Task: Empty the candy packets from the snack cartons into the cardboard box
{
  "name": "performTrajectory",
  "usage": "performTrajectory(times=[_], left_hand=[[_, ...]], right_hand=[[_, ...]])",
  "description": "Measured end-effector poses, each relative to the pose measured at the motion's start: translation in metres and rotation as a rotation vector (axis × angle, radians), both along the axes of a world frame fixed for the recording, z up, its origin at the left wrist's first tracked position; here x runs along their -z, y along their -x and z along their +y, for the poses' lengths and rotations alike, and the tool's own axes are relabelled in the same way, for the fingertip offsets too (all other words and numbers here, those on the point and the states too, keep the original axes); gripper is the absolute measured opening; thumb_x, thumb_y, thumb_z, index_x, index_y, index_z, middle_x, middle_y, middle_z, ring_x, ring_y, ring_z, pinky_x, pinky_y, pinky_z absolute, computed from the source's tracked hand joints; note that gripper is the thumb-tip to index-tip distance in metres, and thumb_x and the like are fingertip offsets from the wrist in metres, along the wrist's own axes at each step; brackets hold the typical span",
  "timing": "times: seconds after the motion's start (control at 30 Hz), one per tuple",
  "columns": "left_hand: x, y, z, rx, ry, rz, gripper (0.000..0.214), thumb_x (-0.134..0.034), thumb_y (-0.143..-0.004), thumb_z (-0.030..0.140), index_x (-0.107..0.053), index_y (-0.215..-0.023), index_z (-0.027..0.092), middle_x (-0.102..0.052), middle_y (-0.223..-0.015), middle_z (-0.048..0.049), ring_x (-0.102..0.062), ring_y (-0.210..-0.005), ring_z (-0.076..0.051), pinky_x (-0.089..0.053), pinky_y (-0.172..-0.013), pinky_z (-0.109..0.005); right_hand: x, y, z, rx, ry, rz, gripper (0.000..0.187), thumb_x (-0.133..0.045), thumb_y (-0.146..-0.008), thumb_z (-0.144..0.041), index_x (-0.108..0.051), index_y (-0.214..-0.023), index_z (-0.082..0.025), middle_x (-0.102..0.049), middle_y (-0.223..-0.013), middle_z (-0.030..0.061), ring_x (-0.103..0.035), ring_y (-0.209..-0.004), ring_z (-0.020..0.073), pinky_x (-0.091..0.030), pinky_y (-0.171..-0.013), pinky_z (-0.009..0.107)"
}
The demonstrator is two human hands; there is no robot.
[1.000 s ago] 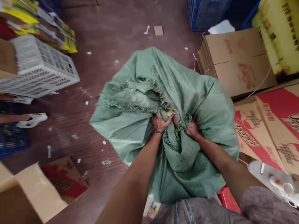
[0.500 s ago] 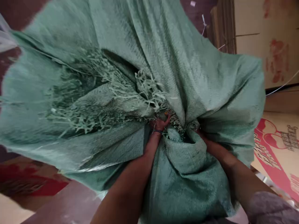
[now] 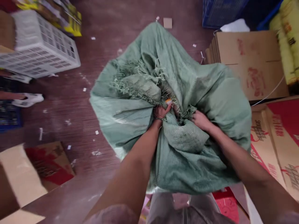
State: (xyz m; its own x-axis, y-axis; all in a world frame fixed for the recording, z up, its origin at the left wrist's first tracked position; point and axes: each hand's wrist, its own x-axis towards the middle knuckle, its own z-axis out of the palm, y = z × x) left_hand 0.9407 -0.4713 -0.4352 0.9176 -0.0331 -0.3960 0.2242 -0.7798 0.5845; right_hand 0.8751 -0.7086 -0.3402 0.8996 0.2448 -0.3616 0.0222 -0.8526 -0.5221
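Observation:
A large green woven sack (image 3: 210, 87) with frayed edges fills the middle of the view, its mouth bunched together. My left hand (image 3: 161, 112) is closed round the gathered cloth at the left of the mouth. Just by its thumb shows a small orange and white thing (image 3: 168, 101), too small to name. On the other side, my right hand (image 3: 199, 120) grips the bunched edge of the sack, fingers partly hidden in the folds. A frayed flap of the sack lies beyond my left hand.
A white plastic crate (image 3: 53, 46) stands at the upper left, near another person's shoe (image 3: 28, 100). An open carton (image 3: 50, 165) is at lower left. Flattened cartons (image 3: 249, 68) and printed boxes (image 3: 268, 140) line the right. A blue crate (image 3: 224, 12) is at the top. Paper scraps dot the floor.
The sack now sits lower and farther from the camera, showing more floor around it. Both hands have kept their hold on the bunched mouth, and my right hand shows more plainly.

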Motion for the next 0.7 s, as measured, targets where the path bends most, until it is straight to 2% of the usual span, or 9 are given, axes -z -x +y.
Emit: performTrajectory(times=[0.13,0.2,0.27,0.33,0.37,0.4,0.47,0.57,0.7], left_hand=[[-0.137,0.033,0.024,0.038,0.028,0.109,0.059,-0.059,-0.110,0.049,-0.061,-0.156,0.012,-0.065,-0.155,-0.0176,-0.062,-0.145,-0.028,-0.049,-0.116,-0.032],[-0.207,0.053,0.048,0.109,-0.031,0.178,0.083,-0.067,-0.104,0.060,-0.048,-0.166,0.007,-0.056,-0.161,-0.0260,-0.060,-0.147,-0.036,-0.050,-0.118,-0.038],[-0.271,0.068,0.086,0.263,-0.070,0.157,0.091,-0.066,-0.102,0.067,-0.049,-0.163,0.002,-0.058,-0.157,-0.0309,-0.061,-0.145,-0.041,-0.049,-0.118,-0.046],[-0.317,0.074,0.137,0.394,-0.056,-0.085,0.085,-0.056,-0.106,0.070,-0.059,-0.155,0.002,-0.064,-0.151,-0.0268,-0.059,-0.146,-0.041,-0.044,-0.122,-0.051],[-0.328,0.073,0.165,0.402,-0.074,-0.270,0.087,-0.051,-0.106,0.072,-0.058,-0.156,0.002,-0.059,-0.157,-0.0254,-0.050,-0.154,-0.042,-0.035,-0.127,-0.056],[-0.330,0.069,0.194,0.394,-0.129,-0.422,0.095,-0.046,-0.103,0.077,-0.054,-0.160,0.002,-0.047,-0.167,-0.0251,-0.035,-0.161,-0.046,-0.024,-0.129,-0.063],[-0.308,0.057,0.245,0.387,-0.258,-0.484,0.111,-0.037,-0.096,0.087,-0.046,-0.165,0.001,-0.022,-0.178,-0.0263,-0.009,-0.165,-0.057,-0.006,-0.125,-0.075],[-0.230,0.045,0.291,0.416,-0.307,-0.210,0.105,-0.044,-0.098,0.084,-0.049,-0.164,0.002,-0.031,-0.174,-0.0266,-0.014,-0.163,-0.057,-0.008,-0.125,-0.078],[-0.124,0.053,0.302,0.297,-0.234,-0.088,0.090,-0.062,-0.098,0.076,-0.056,-0.162,0.014,-0.047,-0.164,-0.0246,-0.029,-0.160,-0.050,-0.010,-0.132,-0.072]], right_hand=[[-0.199,0.095,0.038,-0.022,-0.118,-0.104,0.055,-0.043,-0.111,-0.058,-0.068,-0.148,-0.026,-0.063,-0.156,0.0117,-0.057,-0.146,0.0317,-0.044,-0.127,0.054],[-0.250,0.154,0.079,-0.069,-0.037,-0.175,0.080,-0.055,-0.101,-0.080,-0.051,-0.165,-0.033,-0.043,-0.175,0.0106,-0.035,-0.164,0.0402,-0.033,-0.131,0.066],[-0.253,0.197,0.122,-0.136,0.092,-0.185,0.102,-0.068,-0.084,-0.092,-0.050,-0.167,-0.034,-0.028,-0.182,0.0125,-0.015,-0.168,0.0509,-0.020,-0.131,0.078],[-0.218,0.215,0.155,-0.140,0.222,-0.133,0.105,-0.072,-0.081,-0.091,-0.055,-0.164,-0.028,-0.027,-0.181,0.0182,-0.010,-0.167,0.0568,-0.015,-0.128,0.083],[-0.194,0.214,0.166,-0.119,0.279,-0.094,0.103,-0.071,-0.084,-0.089,-0.057,-0.162,-0.024,-0.031,-0.179,0.0218,-0.013,-0.166,0.0569,-0.016,-0.127,0.083],[-0.168,0.209,0.174,-0.101,0.319,-0.057,0.100,-0.068,-0.088,-0.087,-0.057,-0.161,-0.020,-0.035,-0.176,0.0248,-0.020,-0.165,0.0550,-0.020,-0.127,0.081],[-0.121,0.189,0.184,-0.093,0.359,-0.029,0.092,-0.057,-0.098,-0.083,-0.058,-0.159,-0.015,-0.047,-0.166,0.0274,-0.034,-0.159,0.0485,-0.027,-0.128,0.072],[-0.071,0.160,0.208,-0.116,0.383,-0.051,0.088,-0.044,-0.104,-0.080,-0.060,-0.156,-0.012,-0.057,-0.150,0.0272,-0.044,-0.148,0.0462,-0.037,-0.122,0.065],[-0.013,0.139,0.266,-0.201,0.426,0.043,0.086,-0.043,-0.103,-0.082,-0.070,-0.143,-0.011,-0.067,-0.129,0.0275,-0.052,-0.130,0.0471,-0.042,-0.113,0.063]])
